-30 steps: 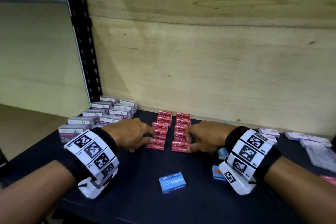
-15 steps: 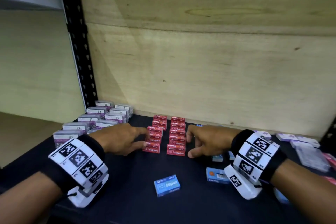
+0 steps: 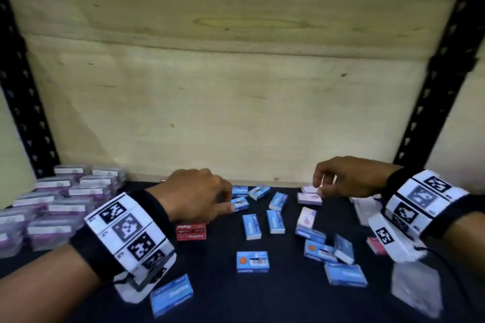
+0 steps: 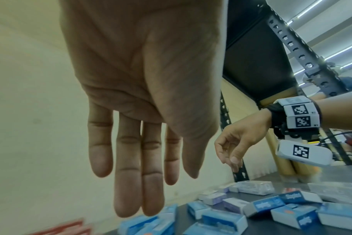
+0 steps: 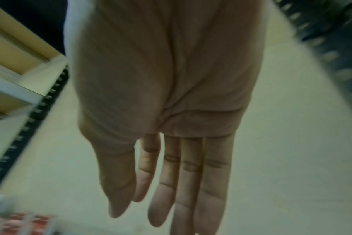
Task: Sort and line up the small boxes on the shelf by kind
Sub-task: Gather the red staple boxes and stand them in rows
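left hand (image 4: 143, 98) fingers straight, only wrist-view visible

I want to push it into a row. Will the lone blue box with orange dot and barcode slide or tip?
The blue box lies flat on its broad face, so it should slide, not tip or roll. Its straight cardboard edges suggest stiffness. Being small, it probably moves easily.

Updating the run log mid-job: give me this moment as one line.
left hand: open over blue boxes | right hand: open above lilac boxes | blue boxes scattered, unsorted
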